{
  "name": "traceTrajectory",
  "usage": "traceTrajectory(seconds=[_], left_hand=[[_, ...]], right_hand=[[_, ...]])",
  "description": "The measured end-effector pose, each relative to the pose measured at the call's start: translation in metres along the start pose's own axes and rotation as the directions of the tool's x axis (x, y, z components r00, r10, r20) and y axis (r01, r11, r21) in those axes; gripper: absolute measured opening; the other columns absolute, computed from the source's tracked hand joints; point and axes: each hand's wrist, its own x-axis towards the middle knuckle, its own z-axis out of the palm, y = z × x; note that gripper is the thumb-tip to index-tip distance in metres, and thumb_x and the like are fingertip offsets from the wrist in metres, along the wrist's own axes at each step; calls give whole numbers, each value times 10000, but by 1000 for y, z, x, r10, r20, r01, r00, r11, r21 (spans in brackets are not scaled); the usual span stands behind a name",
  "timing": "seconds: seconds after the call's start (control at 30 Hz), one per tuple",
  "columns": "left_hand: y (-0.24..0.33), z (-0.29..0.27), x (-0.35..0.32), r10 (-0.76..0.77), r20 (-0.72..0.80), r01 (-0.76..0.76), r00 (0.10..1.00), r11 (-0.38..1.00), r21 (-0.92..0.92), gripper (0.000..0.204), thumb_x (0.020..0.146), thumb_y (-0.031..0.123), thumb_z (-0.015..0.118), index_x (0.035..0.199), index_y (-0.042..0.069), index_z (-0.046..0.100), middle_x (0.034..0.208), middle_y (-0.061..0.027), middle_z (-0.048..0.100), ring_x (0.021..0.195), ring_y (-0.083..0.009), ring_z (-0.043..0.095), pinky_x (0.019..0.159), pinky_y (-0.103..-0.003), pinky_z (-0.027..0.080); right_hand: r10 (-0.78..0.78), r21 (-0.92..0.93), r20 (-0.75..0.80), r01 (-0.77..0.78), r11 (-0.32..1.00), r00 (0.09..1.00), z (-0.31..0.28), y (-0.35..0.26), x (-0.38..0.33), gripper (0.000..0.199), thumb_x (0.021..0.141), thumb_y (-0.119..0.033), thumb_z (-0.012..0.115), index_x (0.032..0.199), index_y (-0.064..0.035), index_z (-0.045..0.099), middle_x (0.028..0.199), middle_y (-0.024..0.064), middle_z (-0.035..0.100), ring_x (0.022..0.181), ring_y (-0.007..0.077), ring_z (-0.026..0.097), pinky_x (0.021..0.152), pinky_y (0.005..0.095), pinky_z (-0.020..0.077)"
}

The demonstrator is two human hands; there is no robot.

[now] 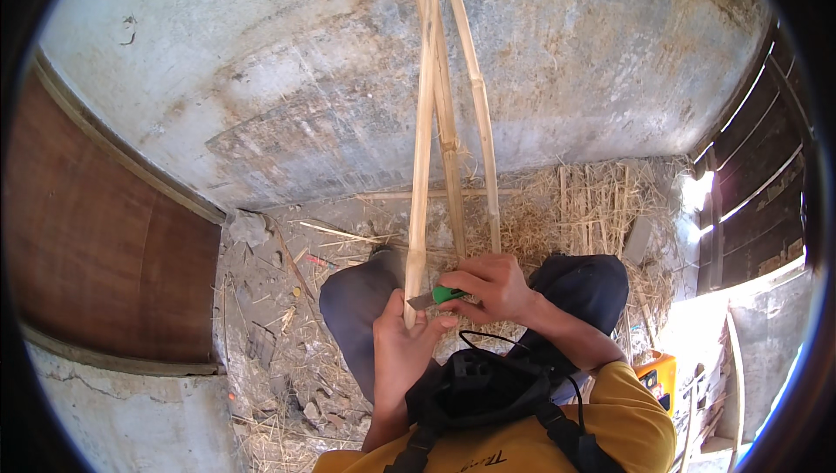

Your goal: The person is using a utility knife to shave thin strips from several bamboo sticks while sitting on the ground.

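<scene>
My left hand [402, 344] is closed around the lower end of a pale bamboo pole [421, 177], which slants up and away from me toward the wall. In my right hand [498, 288] is a knife with a green handle [446, 294]. Its short, flat blade [421, 302] lies against the pole's side, just above my left fingers. Two more poles stand behind, a middle bamboo pole [445, 116] and a right bamboo pole [477, 90]. All three come together near the top edge of the picture.
My bent knees flank the poles. Straw and shavings [566, 212] litter the ground before a stained concrete wall [305, 81]. At left is a brown wooden panel [113, 238]; dark boards [753, 177] stand at right. A yellow-orange object [657, 377] sits by my right elbow.
</scene>
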Motion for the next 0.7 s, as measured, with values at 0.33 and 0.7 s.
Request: traceTrajectory(seconds=[0.33, 0.7], left_hand=[[-5, -3, 2, 29, 7, -30, 1000, 996, 86, 264, 985, 33, 776, 1161, -64, 606, 909, 16, 604, 856, -24, 505, 717, -198, 488], [-7, 2, 7, 131, -14, -126, 991, 971, 204, 280, 1046, 146, 721, 878, 90, 505, 731, 108, 419, 648, 9, 319, 541, -210, 236]], right_hand=[[17, -77, -58, -22, 997, 998, 4, -5, -1, 327, 728, -230, 888, 1010, -131, 755, 737, 20, 654, 579, 244, 661, 530, 351, 521], [41, -192, -114, -63, 979, 993, -1, -13, 5, 304, 726, -263, 891, 984, -155, 770, 703, 3, 644, 557, 213, 652, 515, 328, 497]])
